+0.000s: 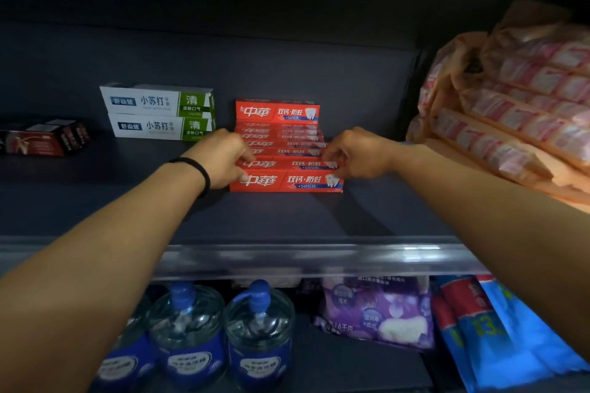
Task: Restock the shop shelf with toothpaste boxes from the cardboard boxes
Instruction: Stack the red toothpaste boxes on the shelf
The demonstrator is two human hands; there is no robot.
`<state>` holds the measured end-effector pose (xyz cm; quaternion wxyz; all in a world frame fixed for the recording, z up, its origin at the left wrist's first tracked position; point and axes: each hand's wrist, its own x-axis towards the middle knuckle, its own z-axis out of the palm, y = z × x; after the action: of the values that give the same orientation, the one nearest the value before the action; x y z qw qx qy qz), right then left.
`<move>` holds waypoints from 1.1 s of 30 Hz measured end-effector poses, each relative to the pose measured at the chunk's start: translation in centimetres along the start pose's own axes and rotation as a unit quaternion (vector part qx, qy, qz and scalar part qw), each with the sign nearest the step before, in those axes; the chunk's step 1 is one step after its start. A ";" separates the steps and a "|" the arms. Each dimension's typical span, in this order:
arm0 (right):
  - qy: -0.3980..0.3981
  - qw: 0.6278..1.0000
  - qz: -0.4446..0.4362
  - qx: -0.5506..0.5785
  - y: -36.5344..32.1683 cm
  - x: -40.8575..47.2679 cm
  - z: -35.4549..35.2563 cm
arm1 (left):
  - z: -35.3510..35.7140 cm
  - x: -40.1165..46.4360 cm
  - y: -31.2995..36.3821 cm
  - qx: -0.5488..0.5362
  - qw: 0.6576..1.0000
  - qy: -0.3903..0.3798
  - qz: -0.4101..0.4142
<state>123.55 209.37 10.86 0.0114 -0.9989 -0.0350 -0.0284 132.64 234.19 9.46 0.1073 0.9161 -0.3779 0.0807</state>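
While you reach into a dark blue-grey shelf (95, 188) with a clear plastic strip (287, 257) along its front lip, both your hands close on the front red box (287, 181) in the middle of the board. Your left hand (220, 161), a black band (201, 174) on its wrist, grips the box's left end, and your right hand (357, 155) pinches its right end. That box is long and flat, red with a blue stripe and a white tooth drawing, printed 中華 and +50%; it fronts a row of red boxes (281, 137) running to the back wall. Left of them stand two white-and-green boxes (159, 113) marked 小苏打, stacked; further left lie dark boxes (41, 137), their print too blurred to read. At the right leans a plastic bag (510, 99) of more red boxes. Below sit water bottles (220, 335), a purple pack (376, 313) and blue packs (498, 335).
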 end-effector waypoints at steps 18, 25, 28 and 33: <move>0.008 0.998 0.008 -0.062 -0.3 0.5 0.1 | 0.0 0.7 -0.2 0.056 0.998 0.007 0.009; 0.029 0.997 0.016 -0.076 -1.6 -0.9 -0.4 | -0.7 -0.8 1.1 0.063 0.998 0.019 0.019; 0.039 0.995 0.014 -0.086 -3.2 -2.8 -0.7 | -1.1 -2.6 2.7 0.059 0.997 0.017 0.039; 0.056 0.995 0.005 -0.085 -6.7 -8.0 -1.0 | -1.5 -7.8 6.0 0.048 0.996 0.011 0.068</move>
<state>115.07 215.52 11.54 -0.0719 -0.9932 -0.0269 -0.0874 122.84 235.68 9.99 0.0620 0.8914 -0.4339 0.1156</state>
